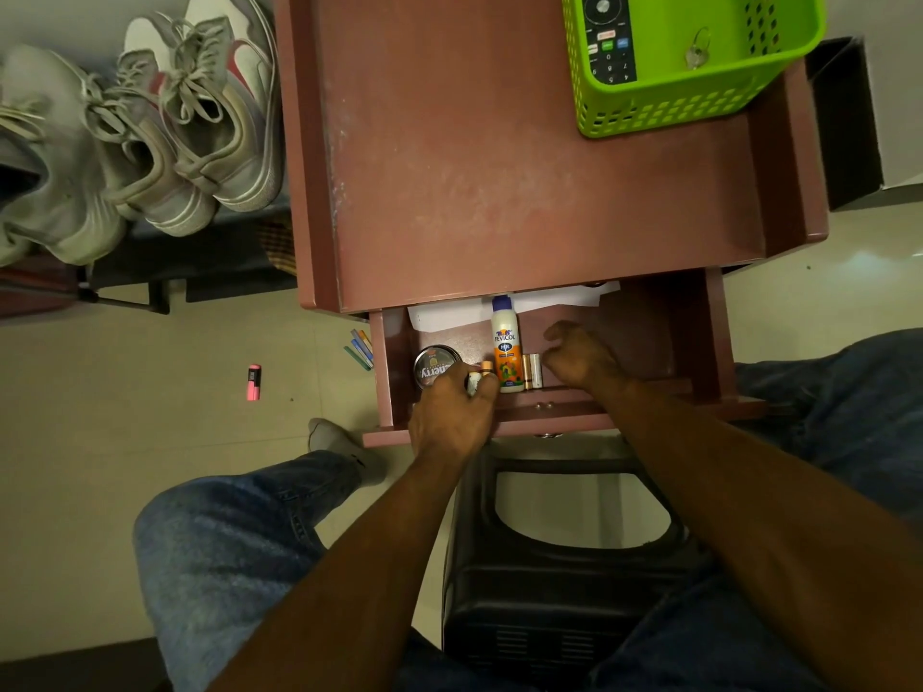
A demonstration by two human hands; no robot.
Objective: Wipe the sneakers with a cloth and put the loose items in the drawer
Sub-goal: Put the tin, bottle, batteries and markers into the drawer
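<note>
Gripping a battery (474,381), left hand (452,417) inside drawer (699,332)

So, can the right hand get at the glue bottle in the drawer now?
Probably yes: the right hand is already inside the open drawer, and only two batteries lie between it and the glue bottle.

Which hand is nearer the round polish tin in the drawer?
Left. The left hand touches the round polish tin's edge; the right hand sits beyond the glue bottle.
</note>
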